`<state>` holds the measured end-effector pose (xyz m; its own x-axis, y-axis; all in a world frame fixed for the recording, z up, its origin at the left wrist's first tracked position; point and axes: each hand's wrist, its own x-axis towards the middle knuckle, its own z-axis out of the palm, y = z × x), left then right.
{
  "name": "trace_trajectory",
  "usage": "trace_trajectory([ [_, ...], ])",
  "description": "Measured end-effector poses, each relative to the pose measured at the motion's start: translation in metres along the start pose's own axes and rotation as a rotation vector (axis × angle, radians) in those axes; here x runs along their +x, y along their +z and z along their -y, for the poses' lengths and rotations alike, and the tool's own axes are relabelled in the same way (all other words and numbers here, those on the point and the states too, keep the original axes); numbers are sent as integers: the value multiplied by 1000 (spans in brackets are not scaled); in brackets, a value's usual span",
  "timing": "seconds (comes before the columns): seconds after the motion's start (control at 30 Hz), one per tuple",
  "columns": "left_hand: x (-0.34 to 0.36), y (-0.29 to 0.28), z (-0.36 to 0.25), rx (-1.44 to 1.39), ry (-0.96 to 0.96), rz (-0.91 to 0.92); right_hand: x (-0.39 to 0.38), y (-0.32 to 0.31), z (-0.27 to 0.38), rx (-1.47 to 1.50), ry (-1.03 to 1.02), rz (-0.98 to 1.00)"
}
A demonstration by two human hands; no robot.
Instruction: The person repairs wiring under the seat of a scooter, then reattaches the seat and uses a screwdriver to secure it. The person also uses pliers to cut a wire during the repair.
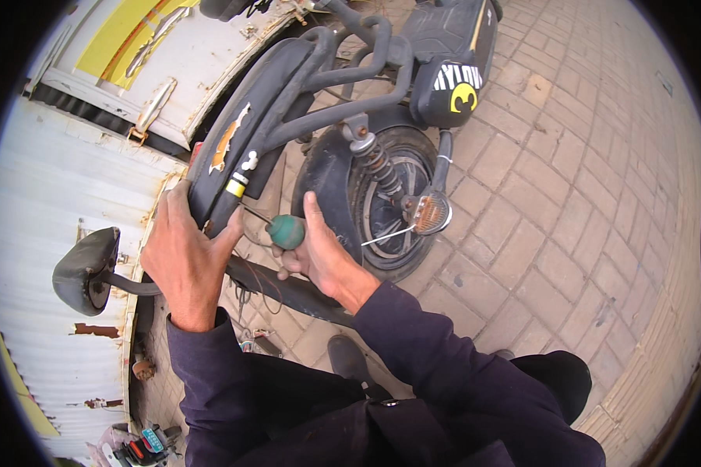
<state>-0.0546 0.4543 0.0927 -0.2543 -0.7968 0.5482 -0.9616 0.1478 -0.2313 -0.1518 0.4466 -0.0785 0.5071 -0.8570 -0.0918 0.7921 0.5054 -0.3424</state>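
Observation:
A dark two-wheeled scooter (pixel 288 74) stands in front of me, its long black part torn to show an orange patch. My left hand (pixel 185 253) grips the near end of this black part, thumb on one side and fingers on the other, close to a yellow-and-white sticker (pixel 236 184). In my right hand (pixel 323 261) is a screwdriver (pixel 288 232) with a round green handle, fingers under it and thumb stretched along the side. The thin shaft points at the black part near my left thumb; whether its tip sits in a screw is too small to tell.
Right of my hands are the scooter's wheel (pixel 397 210) and coil-spring shock absorber (pixel 378 166). Thin loose wires (pixel 269 292) hang below my hands. A mirror-like black piece (pixel 86 271) juts out at left, before a rusty white corrugated wall (pixel 62 187). Brick paving (pixel 553 233) lies right.

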Motion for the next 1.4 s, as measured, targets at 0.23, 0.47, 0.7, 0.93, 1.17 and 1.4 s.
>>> trace_trajectory([
  [0.23,-2,4,2,17,36,-37,-1,-11,-7,144,-8,225],
  [0.47,-2,3,3,21,40,-56,-2,-5,-3,190,90,171],
  [0.7,-3,6,6,-16,64,-112,-4,4,-4,18,-117,-9],
  [0.93,-2,3,4,-11,68,-114,-6,-6,9,-25,-24,61],
  [1.17,-2,2,4,-22,42,-96,-3,-11,1,175,-82,187],
  [1.4,0,-3,1,-14,55,-105,-1,-7,2,89,105,133],
])
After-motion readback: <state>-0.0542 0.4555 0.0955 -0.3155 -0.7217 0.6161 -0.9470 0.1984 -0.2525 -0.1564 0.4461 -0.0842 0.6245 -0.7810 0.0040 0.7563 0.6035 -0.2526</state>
